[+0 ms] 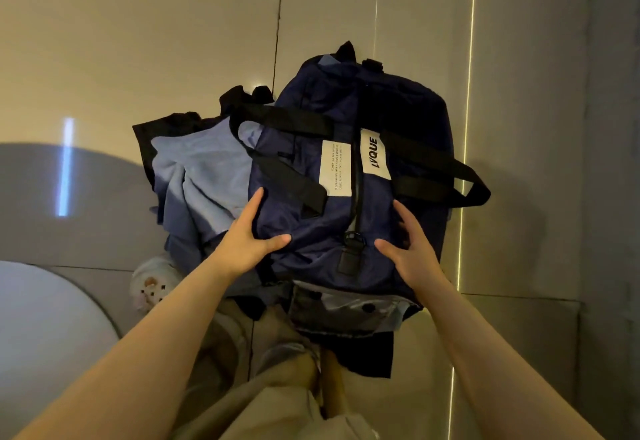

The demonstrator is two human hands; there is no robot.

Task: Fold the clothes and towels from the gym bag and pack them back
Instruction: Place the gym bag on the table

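Floor tiles (173, 41), pale and glossy, fill most of the head view, with thin bright strips of reflected light running along the right side. Next in size is the navy gym bag (363, 121), which lies on the floor in the middle of the view, its long axis running away from the person. Its central zipper (356, 176) appears closed, with the dark pull tab (350, 259) hanging at the near end. Black webbing handles (429, 166) cross the top of the bag, and two white labels sit on either side of the zipper; the right one (375, 157) reads LVQUE. Just beside the bag on its left, touching it, lies a crumpled light blue cloth (204, 180) on top of a black garment (166, 126); whether it is a towel or a shirt I cannot tell. Beige trousers (277, 394) cover the person's legs at the bottom edge. A pale shoe with small charms (152, 284) shows near the left forearm. The left hand (247, 242) rests on the near left corner of the bag, fingers straight and thumb spread, pressing the fabric without clutching it. The right hand (412, 249) lies on the near right side in the same way, fingers extended along the bag's flank.
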